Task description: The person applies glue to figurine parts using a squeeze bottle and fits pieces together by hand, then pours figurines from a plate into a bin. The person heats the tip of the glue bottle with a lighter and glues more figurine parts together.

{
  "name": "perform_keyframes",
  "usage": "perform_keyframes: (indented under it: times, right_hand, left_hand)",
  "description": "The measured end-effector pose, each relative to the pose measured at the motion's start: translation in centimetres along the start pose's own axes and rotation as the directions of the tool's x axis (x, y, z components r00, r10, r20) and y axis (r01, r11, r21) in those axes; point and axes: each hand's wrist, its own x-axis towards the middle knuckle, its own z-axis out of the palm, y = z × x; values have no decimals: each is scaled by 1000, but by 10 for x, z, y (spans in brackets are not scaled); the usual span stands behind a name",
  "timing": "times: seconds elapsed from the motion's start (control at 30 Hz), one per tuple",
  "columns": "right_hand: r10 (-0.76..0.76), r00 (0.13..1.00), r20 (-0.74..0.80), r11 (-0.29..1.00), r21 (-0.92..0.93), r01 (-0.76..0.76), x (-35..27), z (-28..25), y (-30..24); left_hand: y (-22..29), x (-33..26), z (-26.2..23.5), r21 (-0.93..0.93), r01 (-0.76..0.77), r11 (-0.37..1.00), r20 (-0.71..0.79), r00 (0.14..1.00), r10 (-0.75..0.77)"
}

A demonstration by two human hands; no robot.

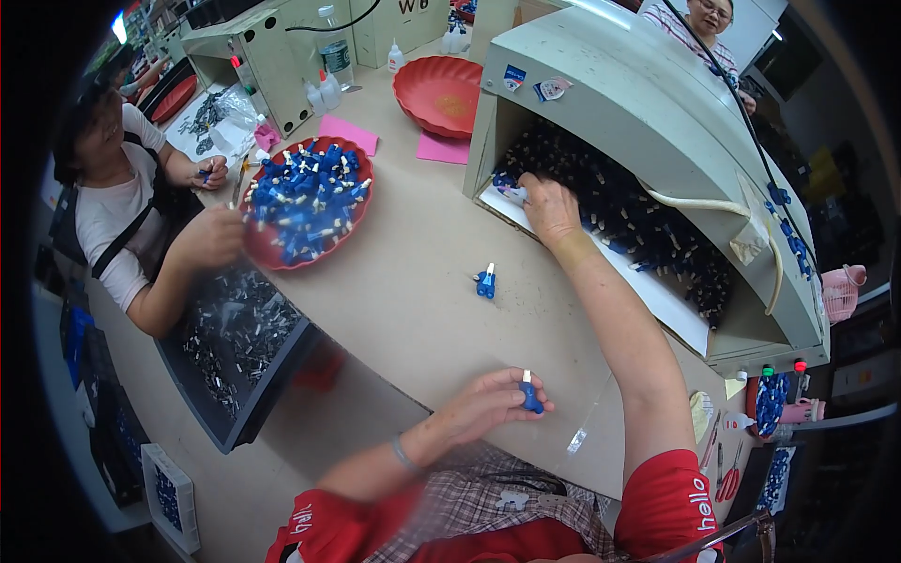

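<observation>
Near the table's front edge, my left hand (490, 403) pinches a small blue plastic part (531, 396) with a cream tip, tip pointing up. My right hand (552, 208) reaches forward into the low opening of a pale green machine housing (601, 89). Its fingers curl down at the front left edge of a pile of dark blue parts (648, 225) with cream tips; what they hold, if anything, is hidden. By its fingertips is a small whitish-purple thing I cannot make out. Between my hands and the far dish, one loose blue part (485, 281) lies on the table (413, 319).
A red scalloped dish (368, 202) heaped with blue parts stands left, beside a co-worker's hand (214, 236). Farther back is another red dish (441, 94). A dark bin (239, 436) of small pieces juts out at the left table edge. Red scissors (729, 480) lie right.
</observation>
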Motion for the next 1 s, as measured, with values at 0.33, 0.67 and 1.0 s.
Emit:
perform_keyframes:
  times: [0.33, 0.67, 1.0]
  right_hand:
    - [284, 920, 271, 205, 920, -335, -126, -80, -20]
    - [297, 953, 63, 356, 919, -172, -248, -129, -56]
    - [171, 965, -200, 740, 673, 9, -289, -134, -63]
  left_hand:
    - [-1, -2, 3, 71, -78, 994, -23, 997, 80]
    - [-11, -2, 40, 89, -146, 985, -141, 977, 157]
    - [-32, -8, 51, 198, -71, 978, -221, 968, 115]
